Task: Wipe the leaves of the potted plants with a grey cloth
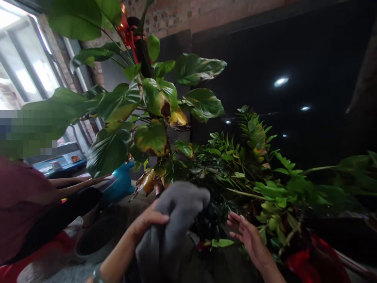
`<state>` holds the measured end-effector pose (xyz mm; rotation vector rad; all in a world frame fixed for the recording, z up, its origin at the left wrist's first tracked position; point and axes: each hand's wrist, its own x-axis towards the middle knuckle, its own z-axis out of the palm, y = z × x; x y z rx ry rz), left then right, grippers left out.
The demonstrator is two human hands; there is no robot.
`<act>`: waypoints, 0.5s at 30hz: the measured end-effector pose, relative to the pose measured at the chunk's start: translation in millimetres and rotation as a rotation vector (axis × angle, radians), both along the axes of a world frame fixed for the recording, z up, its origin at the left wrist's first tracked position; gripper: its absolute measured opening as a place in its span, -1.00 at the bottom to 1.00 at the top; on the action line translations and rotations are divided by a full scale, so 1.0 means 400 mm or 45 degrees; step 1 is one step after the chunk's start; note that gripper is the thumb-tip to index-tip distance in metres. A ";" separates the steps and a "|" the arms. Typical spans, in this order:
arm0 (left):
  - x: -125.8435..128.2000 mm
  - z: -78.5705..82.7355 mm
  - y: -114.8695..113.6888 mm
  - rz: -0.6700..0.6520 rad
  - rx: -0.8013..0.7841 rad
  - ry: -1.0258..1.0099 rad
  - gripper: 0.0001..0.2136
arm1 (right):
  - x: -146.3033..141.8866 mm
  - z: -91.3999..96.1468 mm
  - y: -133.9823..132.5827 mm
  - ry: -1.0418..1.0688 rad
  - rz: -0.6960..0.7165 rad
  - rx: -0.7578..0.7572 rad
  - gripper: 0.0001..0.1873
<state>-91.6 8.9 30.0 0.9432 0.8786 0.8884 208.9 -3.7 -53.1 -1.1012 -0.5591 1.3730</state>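
Left hand (149, 222) gripping grey cloth (173, 220), bottom centre, fingers clamped over bunched fabric. Right hand (250, 237) spreading open, bottom right of centre, reaching into small plant (253, 173), touching nothing. Big-leaf plant (153, 114) standing upper left. Step seemingly leaf wiping; next move calling for steadying leaf, cloth meeting it.

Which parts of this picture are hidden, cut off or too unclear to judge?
- Head view: the pot under the large-leaved plant is hidden behind the grey cloth that the left hand grips.
- The right hand is open near the dark leaves; whether it touches them is unclear.
- The bottom edge cuts off both forearms.
- A pixelated patch covers the left side.
- The dark wall shows only light spots.
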 end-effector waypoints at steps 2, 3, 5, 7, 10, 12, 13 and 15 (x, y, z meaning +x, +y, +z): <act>0.002 0.055 0.047 0.223 0.039 -0.070 -0.77 | -0.006 0.007 0.000 0.002 -0.017 0.006 -0.35; 0.016 0.064 0.066 0.332 0.036 -0.116 -0.80 | -0.009 0.008 0.001 0.008 -0.031 0.008 -0.36; 0.062 0.041 0.081 0.485 -0.042 -0.176 -0.79 | -0.013 0.007 0.002 0.026 -0.050 0.010 -0.36; 0.117 -0.021 0.059 0.458 -0.169 -0.151 -0.72 | -0.012 0.000 0.003 0.033 -0.053 0.006 -0.37; 0.169 -0.111 -0.018 0.000 -0.204 -0.089 -0.62 | -0.002 -0.013 0.002 0.028 -0.054 0.002 -0.40; 0.173 -0.116 -0.060 -0.286 -0.151 -0.004 -0.62 | 0.005 -0.018 0.001 0.028 -0.051 0.005 -0.40; 0.169 -0.099 -0.067 -0.371 -0.103 0.023 -0.63 | 0.007 -0.019 0.000 0.027 -0.046 0.008 -0.40; 0.155 -0.033 -0.052 -0.358 0.030 -0.004 -0.63 | 0.009 -0.014 -0.002 0.032 -0.022 0.010 -0.38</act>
